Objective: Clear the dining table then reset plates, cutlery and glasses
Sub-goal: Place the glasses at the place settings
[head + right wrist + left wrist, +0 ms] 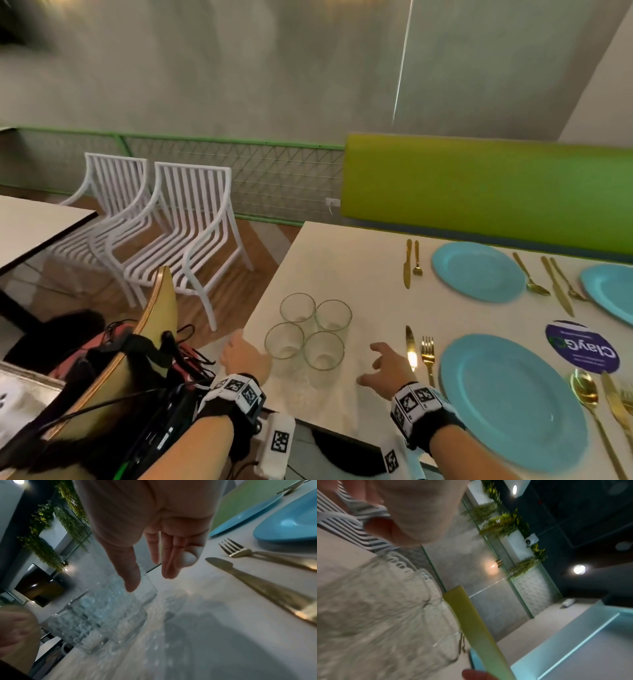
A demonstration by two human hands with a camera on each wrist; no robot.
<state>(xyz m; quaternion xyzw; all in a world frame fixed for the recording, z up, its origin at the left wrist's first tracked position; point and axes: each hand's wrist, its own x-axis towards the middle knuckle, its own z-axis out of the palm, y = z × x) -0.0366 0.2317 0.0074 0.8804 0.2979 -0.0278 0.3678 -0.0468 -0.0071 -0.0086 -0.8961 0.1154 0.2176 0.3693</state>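
Several clear empty glasses (308, 329) stand clustered at the left end of the white dining table (342, 260). My left hand (245, 356) hovers at the table's left edge beside the near-left glass, fingers spread; whether it touches the glass is unclear. My right hand (387, 363) is just right of the near-right glass, fingers straight and holding nothing. In the right wrist view its thumb (130, 574) hangs over a glass (102, 615). The left wrist view shows a blurred glass (385, 608) close below the palm. Blue plates (510, 397) (478, 272) lie with a gold knife (410, 346) and fork (428, 356) beside them.
A third blue plate (613, 291), more gold cutlery and a round purple card (582, 346) lie to the right. A green bench back (479, 185) runs behind the table. White chairs (191, 240), another table (34, 222) and a chair holding a bag and cables (137, 377) stand left.
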